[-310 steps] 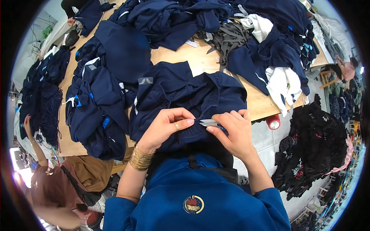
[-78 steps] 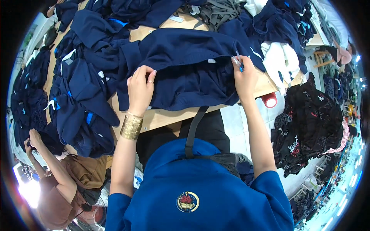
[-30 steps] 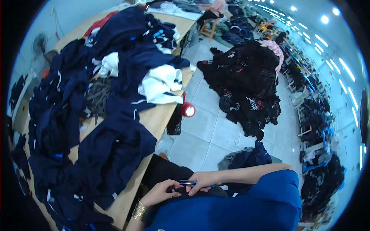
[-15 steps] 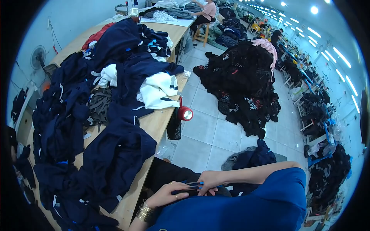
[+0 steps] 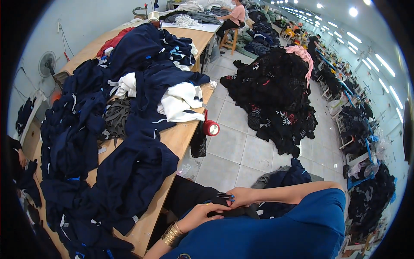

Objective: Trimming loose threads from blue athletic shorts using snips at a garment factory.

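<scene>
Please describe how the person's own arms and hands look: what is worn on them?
Both forearms are bare, with no gloves on the hands. The left hand has a wide gold-coloured cuff of stacked bangles at the wrist. The right hand shows no bracelet or watch. The short sleeves belong to a blue shirt.

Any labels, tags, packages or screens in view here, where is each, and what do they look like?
Small pale tags: rectangular, sewn on the navy garments at the wooden table's near end.
Round emblem: on the blue shirt, bottom edge, mostly cut off.
No packages, signs or screens are visible.
</scene>
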